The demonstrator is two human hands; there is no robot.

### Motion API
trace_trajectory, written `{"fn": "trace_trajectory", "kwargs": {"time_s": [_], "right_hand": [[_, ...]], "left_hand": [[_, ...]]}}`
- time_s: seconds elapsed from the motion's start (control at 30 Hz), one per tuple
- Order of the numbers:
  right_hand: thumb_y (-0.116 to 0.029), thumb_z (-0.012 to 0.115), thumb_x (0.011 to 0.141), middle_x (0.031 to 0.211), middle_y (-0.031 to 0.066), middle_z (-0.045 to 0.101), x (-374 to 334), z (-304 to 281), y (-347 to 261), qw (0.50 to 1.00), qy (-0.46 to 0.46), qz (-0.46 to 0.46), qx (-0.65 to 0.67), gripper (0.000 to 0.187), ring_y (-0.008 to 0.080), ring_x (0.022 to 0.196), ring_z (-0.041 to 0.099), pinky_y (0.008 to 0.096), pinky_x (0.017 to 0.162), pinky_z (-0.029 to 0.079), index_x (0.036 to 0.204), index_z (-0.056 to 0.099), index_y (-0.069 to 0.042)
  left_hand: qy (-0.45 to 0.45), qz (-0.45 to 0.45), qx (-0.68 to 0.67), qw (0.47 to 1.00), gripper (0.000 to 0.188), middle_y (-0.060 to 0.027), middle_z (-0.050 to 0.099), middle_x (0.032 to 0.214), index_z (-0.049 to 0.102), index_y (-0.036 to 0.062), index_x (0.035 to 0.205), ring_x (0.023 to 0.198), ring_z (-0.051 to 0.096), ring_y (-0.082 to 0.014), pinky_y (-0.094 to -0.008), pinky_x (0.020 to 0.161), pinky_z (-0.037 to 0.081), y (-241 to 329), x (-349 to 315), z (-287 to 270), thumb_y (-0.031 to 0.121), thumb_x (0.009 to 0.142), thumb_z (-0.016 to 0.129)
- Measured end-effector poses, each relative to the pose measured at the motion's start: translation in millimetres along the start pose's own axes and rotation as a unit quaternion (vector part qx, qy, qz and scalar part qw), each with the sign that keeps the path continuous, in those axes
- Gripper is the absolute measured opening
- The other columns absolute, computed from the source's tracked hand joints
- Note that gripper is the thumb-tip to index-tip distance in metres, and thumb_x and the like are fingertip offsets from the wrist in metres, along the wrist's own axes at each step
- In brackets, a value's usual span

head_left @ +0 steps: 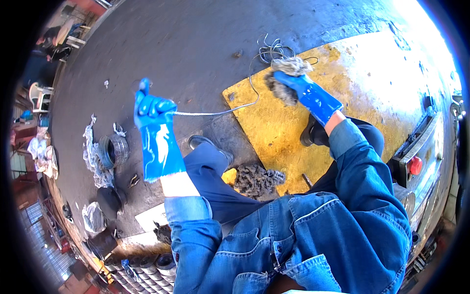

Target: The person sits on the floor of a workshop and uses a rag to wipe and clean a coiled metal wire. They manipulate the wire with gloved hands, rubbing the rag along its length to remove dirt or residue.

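Both my hands wear long, glossy blue rubber gloves. My left hand (152,108) is closed in a fist round one end of a thin pale cord (215,113), with the thumb pointing up. From that fist the cord runs right, then bends away to a loose coil (275,50) on the dark floor at the edge of a yellow sheet. My right hand (306,93) grips a shaggy grey-white bundle of fibre (293,66) beside the coil. Whether the cord passes through that bundle is hidden.
Under my right arm lies a worn yellow sheet (293,142). A dark fibre clump (257,180) rests between my legs. To the left are a ribbed metal ring (115,150) and pale shredded fibre (91,157). A red knob (415,165) sits on a metal box at right.
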State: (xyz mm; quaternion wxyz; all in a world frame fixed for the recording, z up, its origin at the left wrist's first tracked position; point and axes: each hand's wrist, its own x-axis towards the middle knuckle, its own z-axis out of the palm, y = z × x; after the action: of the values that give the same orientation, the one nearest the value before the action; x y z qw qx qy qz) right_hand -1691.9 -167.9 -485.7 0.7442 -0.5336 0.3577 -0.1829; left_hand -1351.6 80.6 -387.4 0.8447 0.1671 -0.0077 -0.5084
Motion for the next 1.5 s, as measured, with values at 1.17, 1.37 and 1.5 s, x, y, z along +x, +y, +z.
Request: {"fn": "trace_trajectory", "kwargs": {"time_s": [1.17, 1.37, 1.5], "right_hand": [[-0.034, 0.073, 0.079, 0.094, 0.0089, 0.075, -8, 130, 33, 0.825, -0.002, -0.071, -0.561, 0.024, 0.0319, 0.092, 0.072, 0.0442, 0.079, 0.057, 0.099, 0.07, -0.02], [-0.031, 0.075, 0.078, 0.092, 0.0118, 0.074, -29, 200, -55, 0.861, 0.077, -0.16, -0.477, 0.023, 0.0351, 0.089, 0.072, 0.0461, 0.076, 0.057, 0.095, 0.072, -0.016], [-0.028, 0.076, 0.074, 0.083, 0.01, 0.073, -34, 212, -42, 0.855, 0.042, -0.178, -0.486, 0.019, 0.0344, 0.082, 0.072, 0.0448, 0.067, 0.056, 0.089, 0.071, -0.018]], "left_hand": [[0.158, 0.039, 0.213, 0.963, 0.038, -0.0064, 0.07, 0.107, 0.066, 0.0095, 0.13, 0.096, 0.067, -0.025, -0.0431, 0.094, 0.055, -49, 15, 43, 0.034, 0.103, 0.056], [0.014, 0.118, 0.222, 0.968, 0.038, -0.0054, 0.064, 0.083, 0.063, 0.0031, 0.128, 0.073, 0.058, -0.0215, -0.0373, 0.072, 0.053, -94, 16, 32, 0.031, 0.105, 0.052], [-0.044, 0.086, 0.169, 0.981, 0.042, 0.0079, 0.034, 0.058, 0.06, -0.0016, 0.126, 0.054, 0.036, -0.0072, -0.0302, 0.056, 0.038, -73, 4, 24, 0.034, 0.103, 0.057]]}}
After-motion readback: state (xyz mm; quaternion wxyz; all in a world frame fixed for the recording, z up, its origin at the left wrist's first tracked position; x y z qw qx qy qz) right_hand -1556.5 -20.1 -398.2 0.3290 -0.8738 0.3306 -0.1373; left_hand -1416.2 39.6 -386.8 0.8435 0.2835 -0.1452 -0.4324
